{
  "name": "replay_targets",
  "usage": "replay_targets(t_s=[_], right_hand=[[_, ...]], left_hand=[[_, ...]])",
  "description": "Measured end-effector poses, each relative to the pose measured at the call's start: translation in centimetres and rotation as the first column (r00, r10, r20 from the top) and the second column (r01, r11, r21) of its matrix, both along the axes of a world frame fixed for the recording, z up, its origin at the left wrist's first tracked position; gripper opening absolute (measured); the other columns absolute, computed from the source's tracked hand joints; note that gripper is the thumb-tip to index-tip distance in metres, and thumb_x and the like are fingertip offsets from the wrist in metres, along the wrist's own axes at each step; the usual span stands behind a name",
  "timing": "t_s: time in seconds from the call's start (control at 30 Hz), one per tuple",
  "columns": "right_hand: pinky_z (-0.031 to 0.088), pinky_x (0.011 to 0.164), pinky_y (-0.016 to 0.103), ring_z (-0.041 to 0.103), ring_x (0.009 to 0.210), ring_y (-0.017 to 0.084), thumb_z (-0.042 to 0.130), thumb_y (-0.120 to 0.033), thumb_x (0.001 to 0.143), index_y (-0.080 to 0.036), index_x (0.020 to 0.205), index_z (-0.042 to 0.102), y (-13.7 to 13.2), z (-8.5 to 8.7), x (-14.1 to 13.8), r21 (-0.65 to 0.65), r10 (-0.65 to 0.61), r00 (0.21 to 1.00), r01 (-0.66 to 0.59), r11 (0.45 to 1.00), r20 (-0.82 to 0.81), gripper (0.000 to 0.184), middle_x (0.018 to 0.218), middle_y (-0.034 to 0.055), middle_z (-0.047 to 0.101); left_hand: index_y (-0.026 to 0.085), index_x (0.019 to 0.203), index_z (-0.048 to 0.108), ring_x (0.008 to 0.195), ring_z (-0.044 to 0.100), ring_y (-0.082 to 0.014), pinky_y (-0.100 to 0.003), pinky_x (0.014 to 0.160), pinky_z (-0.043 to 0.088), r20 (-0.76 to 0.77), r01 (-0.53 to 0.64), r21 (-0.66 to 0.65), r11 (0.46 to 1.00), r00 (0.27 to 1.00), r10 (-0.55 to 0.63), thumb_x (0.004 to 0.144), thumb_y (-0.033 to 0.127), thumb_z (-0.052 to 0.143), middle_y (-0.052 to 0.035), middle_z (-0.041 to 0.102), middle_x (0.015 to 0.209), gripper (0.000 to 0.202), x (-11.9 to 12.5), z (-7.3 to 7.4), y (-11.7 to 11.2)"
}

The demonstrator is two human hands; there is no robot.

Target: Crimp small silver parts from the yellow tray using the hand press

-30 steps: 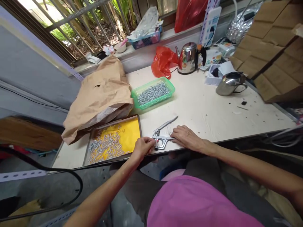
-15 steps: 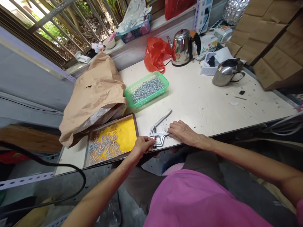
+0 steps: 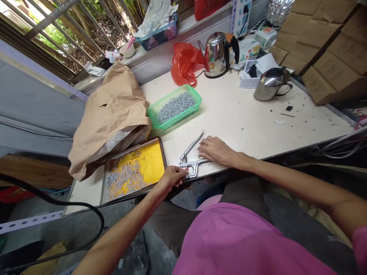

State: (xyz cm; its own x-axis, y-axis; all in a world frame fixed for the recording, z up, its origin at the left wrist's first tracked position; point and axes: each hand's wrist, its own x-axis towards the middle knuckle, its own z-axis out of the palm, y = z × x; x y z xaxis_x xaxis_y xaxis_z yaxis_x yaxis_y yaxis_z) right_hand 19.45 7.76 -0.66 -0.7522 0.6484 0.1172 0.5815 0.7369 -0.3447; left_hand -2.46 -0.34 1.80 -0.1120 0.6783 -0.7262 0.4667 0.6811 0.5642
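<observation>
A silver plier-like hand tool (image 3: 192,167) with a coil spring lies at the table's front edge, its two handles spread apart. My left hand (image 3: 174,176) is closed in a pinch at the tool's jaw end, beside a small red part. What sits between those fingertips is too small and covered to name. Over the gap between the handles is my right hand (image 3: 215,151), palm down, fingers slightly apart and gripping nothing. To the left, a shallow tray (image 3: 164,153) with a yellow bottom holds many small metal pins (image 3: 126,176).
Behind the tool stands a green basket (image 3: 197,105) full of similar metal pieces. A brown paper bag (image 3: 109,110) lies at the left. Farther back are a red plastic bag (image 3: 185,65), a steel kettle (image 3: 215,57) and a metal pot (image 3: 266,88).
My right hand has come off the tool's lower handle and shifted up between the two handles, its fingers loosening. My left hand stays at the jaw. The whole view has shifted slightly.
</observation>
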Motion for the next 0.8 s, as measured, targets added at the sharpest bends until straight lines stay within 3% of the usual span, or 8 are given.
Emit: replay_targets(t_s=[0.07, 0.13, 0.23, 0.37, 0.6, 0.7, 0.73, 0.8], right_hand=[[0.034, 0.092, 0.043, 0.041, 0.12, 0.031, 0.054, -0.043, 0.09, -0.017, 0.123, 0.057, 1.3, 0.0, -0.1, 0.035, 0.006, 1.0, -0.006, 0.999, 0.015, 0.043, 0.13, 0.0159, 0.051], [0.031, 0.098, 0.051, 0.032, 0.129, 0.038, 0.065, -0.057, 0.077, -0.014, 0.133, 0.048, 2.4, -0.1, -0.2, 0.029, 0.07, 0.996, -0.072, 0.997, 0.059, 0.072, 0.14, 0.0202, 0.042], [0.028, 0.1, 0.059, 0.031, 0.128, 0.042, 0.07, -0.067, 0.064, -0.012, 0.135, 0.044, 3.4, 0.2, -0.3, -0.019, 0.165, 0.978, -0.164, 0.986, 0.13, 0.094, 0.137, 0.0219, 0.044], [0.03, 0.098, 0.057, 0.045, 0.113, 0.036, 0.069, -0.064, 0.066, -0.011, 0.125, 0.05, 3.2, 1.0, -0.5, -0.018, 0.168, 0.969, -0.168, 0.986, 0.18, 0.082, 0.118, 0.018, 0.057], [0.032, 0.088, 0.044, 0.049, 0.1, 0.029, 0.069, -0.054, 0.075, -0.013, 0.102, 0.06, 1.9, 1.4, -0.6, 0.018, 0.132, 0.963, -0.14, 0.99, 0.237, 0.051, 0.103, 0.014, 0.061], [0.031, 0.085, 0.04, 0.05, 0.098, 0.028, 0.067, -0.05, 0.079, -0.012, 0.098, 0.061, 1.4, 1.2, -0.4, 0.035, 0.145, 0.962, -0.157, 0.987, 0.23, 0.043, 0.101, 0.013, 0.061], [0.03, 0.085, 0.039, 0.05, 0.098, 0.027, 0.066, -0.049, 0.08, -0.012, 0.098, 0.06, 1.3, 1.1, -0.4, 0.039, 0.147, 0.963, -0.159, 0.986, 0.226, 0.042, 0.101, 0.0129, 0.061], [0.03, 0.085, 0.039, 0.05, 0.099, 0.027, 0.066, -0.047, 0.081, -0.011, 0.1, 0.06, 1.1, 1.0, -0.4, 0.042, 0.146, 0.965, -0.159, 0.986, 0.216, 0.04, 0.102, 0.0129, 0.061]], left_hand=[[0.014, 0.057, 0.055, 0.031, 0.034, -0.0032, -0.017, 0.036, 0.024, 0.006, -0.007, 0.004, 1.0, 1.0, 0.007, 0.073, 0.037, 0.068, 0.0067, 0.044, 0.037, 0.03, -0.1, -0.1, 0.0], [0.015, 0.057, 0.054, 0.031, 0.035, -0.0033, -0.017, 0.035, 0.025, 0.008, -0.006, 0.011, 1.0, 1.0, 0.006, 0.073, 0.038, 0.068, 0.0064, 0.045, 0.038, 0.032, -0.2, -0.2, -0.2], [0.015, 0.056, 0.053, 0.032, 0.036, -0.0033, -0.017, 0.035, 0.026, 0.021, -0.014, 0.021, 1.0, 1.0, 0.014, 0.072, 0.039, 0.069, 0.0064, 0.046, 0.039, 0.034, -0.2, -0.2, -0.4], [0.015, 0.056, 0.052, 0.032, 0.035, -0.0033, -0.017, 0.035, 0.026, 0.026, -0.031, 0.024, 0.999, 0.999, 0.03, 0.073, 0.039, 0.069, 0.0064, 0.045, 0.039, 0.034, -0.1, -0.4, -0.5], [0.016, 0.059, 0.05, 0.032, 0.035, -0.0047, -0.018, 0.037, 0.026, -0.003, -0.039, 0.012, 0.999, 0.999, 0.039, 0.081, 0.038, 0.06, 0.006, 0.045, 0.04, 0.032, -0.3, -0.6, -1.0], [0.016, 0.068, 0.056, 0.039, 0.043, -0.0085, -0.022, 0.041, 0.033, -0.168, 0.072, 0.134, 0.988, 0.985, -0.049, 0.085, 0.039, 0.054, 0.0035, 0.05, 0.049, 0.029, -0.1, -0.2, -1.7], [0.016, 0.074, 0.059, 0.045, 0.048, -0.0104, -0.023, 0.046, 0.038, -0.272, 0.142, 0.227, 0.963, 0.959, -0.078, 0.086, 0.038, 0.054, 0.0016, 0.055, 0.056, 0.026, 0.1, 0.0, -1.9], [0.016, 0.09, 0.063, 0.065, 0.059, -0.0154, -0.028, 0.061, 0.047, -0.485, 0.337, 0.406, 0.849, 0.867, -0.112, 0.087, 0.035, 0.055, -0.0031, 0.062, 0.076, 0.021, 0.6, 0.2, -2.0]])
